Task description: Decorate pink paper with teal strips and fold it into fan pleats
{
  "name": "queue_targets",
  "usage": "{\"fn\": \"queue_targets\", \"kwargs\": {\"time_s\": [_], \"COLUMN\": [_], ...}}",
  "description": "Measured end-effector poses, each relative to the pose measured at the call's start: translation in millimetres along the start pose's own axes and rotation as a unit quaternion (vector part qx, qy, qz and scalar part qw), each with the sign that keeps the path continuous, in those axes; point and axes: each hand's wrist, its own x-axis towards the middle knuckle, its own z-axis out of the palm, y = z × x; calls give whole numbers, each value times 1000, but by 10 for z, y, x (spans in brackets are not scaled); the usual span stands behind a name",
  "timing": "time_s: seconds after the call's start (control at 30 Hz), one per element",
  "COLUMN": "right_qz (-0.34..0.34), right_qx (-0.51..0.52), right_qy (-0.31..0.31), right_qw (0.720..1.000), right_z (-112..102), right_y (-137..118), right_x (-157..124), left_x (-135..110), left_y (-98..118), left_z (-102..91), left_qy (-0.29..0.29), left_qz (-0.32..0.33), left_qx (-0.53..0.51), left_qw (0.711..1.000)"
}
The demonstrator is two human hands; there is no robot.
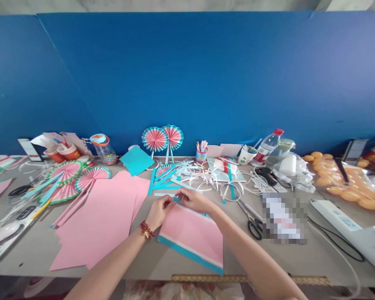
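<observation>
A pink paper sheet point(193, 233) with a white line and a blue strip along its near edge lies slantwise on the desk before me. At its far left corner, my left hand point(158, 211), with a red bead bracelet on the wrist, is closed in a pinch on the sheet. My right hand point(193, 201) comes over the far edge, its fingers closed on a blue paper strip point(176, 200) there. The fingertips of both hands are close together. My right hand and forearm hide part of the sheet's far edge.
Pink sheets point(109, 208) are piled on the left, beside folded paper fans point(92, 179). Paper scraps point(196, 175) lie beyond my hands. Scissors point(254, 225), a power strip point(340, 221) and a bottle point(268, 146) stand or lie right. A blue partition point(187, 75) rises behind.
</observation>
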Motion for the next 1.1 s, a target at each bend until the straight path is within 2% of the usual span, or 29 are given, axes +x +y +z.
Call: {"fn": "queue_targets", "kwargs": {"time_s": [0.17, 0.37, 0.5, 0.57, 0.73, 1.1], "right_qz": [31, 6, -76, -116, -134, -120], "right_qx": [-7, -30, -129, -143, -149, -159], "right_qy": [28, 42, 160, 188, 168, 141], "right_qw": [999, 999, 976, 965, 965, 970], "right_z": [-70, -18, 91, 147, 227, 251], "right_y": [89, 140, 32, -48, -155, -121], "right_x": [-47, -125, -167, -190, -213, -234], "left_x": [60, 7, -13, -24, -60, -114], "left_y": [-52, -100, -62, -39, 6, 85], "left_z": [53, -28, -15, 5, 24, 2], "left_qy": [-10, -49, -41, -35, -40, -58], "left_qz": [-27, -51, -57, -58, -37, 21], "left_qx": [-51, -114, -135, -141, -130, -63], "left_qw": [998, 991, 988, 988, 990, 996]}}
